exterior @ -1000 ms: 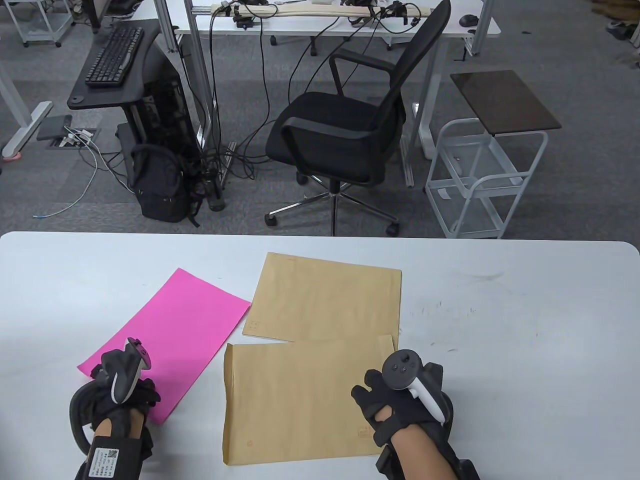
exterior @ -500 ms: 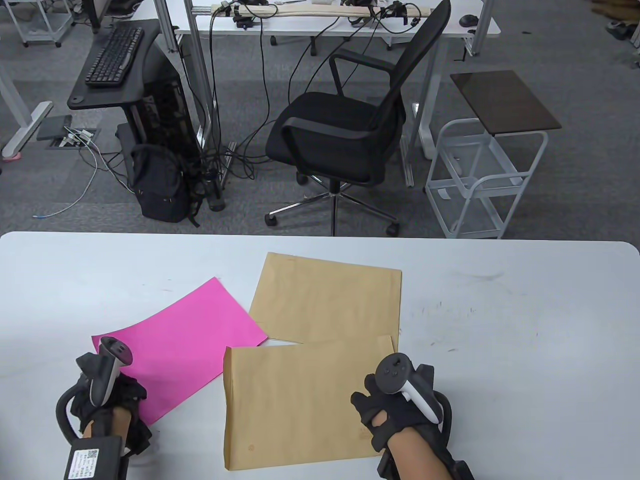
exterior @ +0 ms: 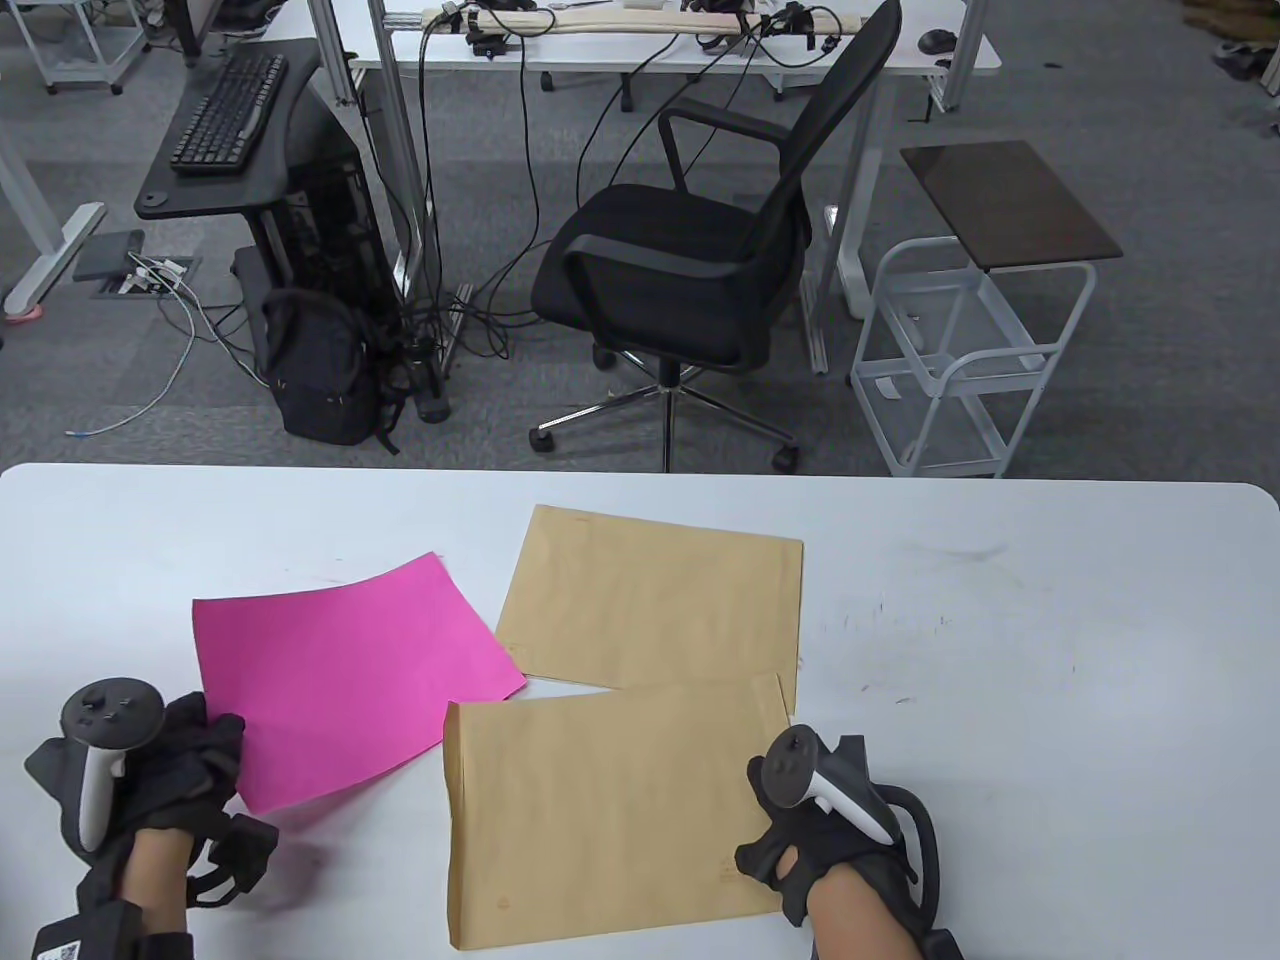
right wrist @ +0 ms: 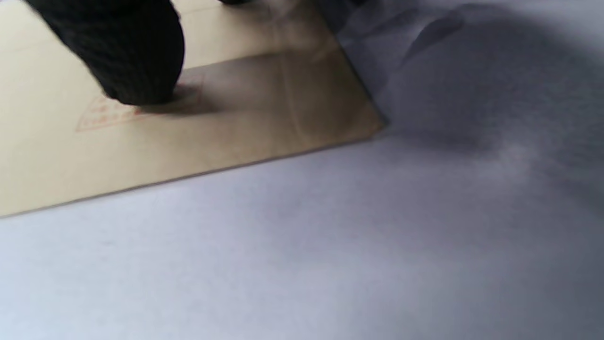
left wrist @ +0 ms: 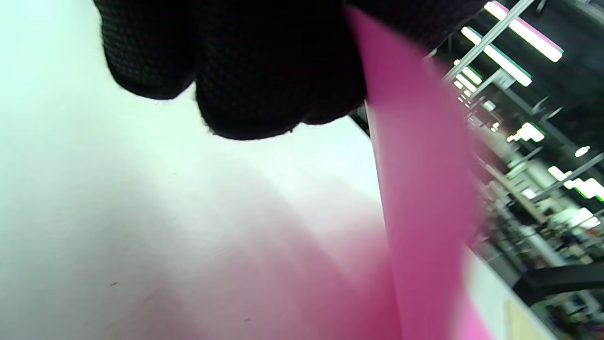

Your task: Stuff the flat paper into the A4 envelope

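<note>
Pink paper [exterior: 345,680] is sitting at the near left of the white desk [exterior: 1050,650], its near left edge pinched in our left hand [exterior: 150,770]. In the left wrist view we are seeing the sheet [left wrist: 420,189] rising off the desk surface from between our gloved fingers [left wrist: 245,71], so that side is lifted while the far right part is lying lower, its right corner just beside the nearer envelope.

Two brown A4 envelopes are lying flat in the middle of the desk. The nearer envelope [exterior: 610,810] is lying crosswise in front of us, its far edge overlapping the near edge of the farther envelope [exterior: 655,605].

Our right hand [exterior: 830,830] is resting on the near right corner of the nearer envelope. In the right wrist view one gloved fingertip [right wrist: 137,61] is pressing down on the brown paper [right wrist: 188,127] beside a faint red printed mark; we are holding nothing in that hand, and we cannot tell how the other fingers are lying.

Beyond the desk a black office chair [exterior: 700,260] is standing on the grey carpet, with a white wire trolley [exterior: 960,360] to its right.
</note>
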### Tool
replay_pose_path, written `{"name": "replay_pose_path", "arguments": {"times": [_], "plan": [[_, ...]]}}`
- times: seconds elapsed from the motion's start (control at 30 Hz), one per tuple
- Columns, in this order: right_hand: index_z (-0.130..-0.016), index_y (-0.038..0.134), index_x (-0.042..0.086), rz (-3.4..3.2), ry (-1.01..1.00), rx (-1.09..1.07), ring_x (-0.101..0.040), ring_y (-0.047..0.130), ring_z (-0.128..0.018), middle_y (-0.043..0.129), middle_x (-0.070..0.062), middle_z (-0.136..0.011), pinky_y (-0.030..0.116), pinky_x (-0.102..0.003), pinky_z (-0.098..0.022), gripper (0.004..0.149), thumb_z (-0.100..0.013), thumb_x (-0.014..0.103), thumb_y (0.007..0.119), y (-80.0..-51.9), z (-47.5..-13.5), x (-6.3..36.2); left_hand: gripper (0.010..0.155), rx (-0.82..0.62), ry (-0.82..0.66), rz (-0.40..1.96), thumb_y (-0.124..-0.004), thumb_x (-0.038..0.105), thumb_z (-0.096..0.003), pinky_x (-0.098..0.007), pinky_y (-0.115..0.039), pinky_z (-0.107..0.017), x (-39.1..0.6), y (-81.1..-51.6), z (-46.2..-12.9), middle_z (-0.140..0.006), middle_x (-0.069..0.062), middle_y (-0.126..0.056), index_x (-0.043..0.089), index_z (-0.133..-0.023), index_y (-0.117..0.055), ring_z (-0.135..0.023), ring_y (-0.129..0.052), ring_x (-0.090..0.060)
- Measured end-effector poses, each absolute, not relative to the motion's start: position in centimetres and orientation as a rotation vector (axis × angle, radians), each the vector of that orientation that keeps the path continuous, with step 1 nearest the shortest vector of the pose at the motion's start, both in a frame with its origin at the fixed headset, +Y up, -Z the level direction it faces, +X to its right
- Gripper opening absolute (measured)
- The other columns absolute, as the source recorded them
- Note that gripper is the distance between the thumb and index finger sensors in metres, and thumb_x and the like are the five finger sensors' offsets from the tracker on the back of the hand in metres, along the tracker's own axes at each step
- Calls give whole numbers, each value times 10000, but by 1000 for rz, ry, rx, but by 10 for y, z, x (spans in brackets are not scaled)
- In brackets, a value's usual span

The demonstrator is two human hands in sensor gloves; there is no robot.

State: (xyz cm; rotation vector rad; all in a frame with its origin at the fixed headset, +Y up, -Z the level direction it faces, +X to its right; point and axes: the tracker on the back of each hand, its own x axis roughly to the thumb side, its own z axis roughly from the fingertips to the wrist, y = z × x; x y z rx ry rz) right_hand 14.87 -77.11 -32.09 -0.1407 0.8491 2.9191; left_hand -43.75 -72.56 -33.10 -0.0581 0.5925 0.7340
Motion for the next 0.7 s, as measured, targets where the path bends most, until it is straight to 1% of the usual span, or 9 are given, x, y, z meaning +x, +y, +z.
{"name": "replay_pose_path", "arguments": {"times": [0.03,0.2,0.33,0.5,0.7], "plan": [[-1083,362,491,2929,816,-142,-290,390,-1101,243,117,-1125,467,-654,-720,841,-432,647,871,-771,-321,148,461,-32,588,769,-821,372,-440,-458,-923,-503,-441,-723,-328,-592,129,-1029,223,-875,-844,-366,-1102,-144],[-1089,370,458,2951,803,-180,-301,414,-1095,258,84,-1124,490,-653,-713,831,-439,645,852,-771,-318,143,448,68,552,877,-816,371,-444,-461,-917,-513,-452,-709,-318,-600,127,-1025,243,-872,-846,-378,-1098,-145],[-1091,363,449,2950,800,-201,-290,414,-1095,256,76,-1123,497,-650,-711,826,-445,653,835,-772,-317,143,446,135,516,926,-811,375,-451,-458,-913,-523,-451,-697,-313,-609,129,-1020,251,-878,-837,-390,-1095,-140],[-1094,349,436,2960,811,-213,-292,408,-1096,248,66,-1122,498,-649,-711,823,-453,654,817,-771,-317,142,447,166,423,894,-812,380,-450,-456,-912,-527,-433,-678,-310,-609,132,-1019,254,-879,-837,-393,-1094,-138],[-1096,341,424,2965,816,-217,-295,409,-1093,246,54,-1121,501,-648,-710,820,-459,656,803,-771,-317,142,446,196,337,721,-820,380,-445,-459,-914,-523,-407,-661,-309,-600,130,-1025,253,-871,-849,-389,-1097,-140]]}}
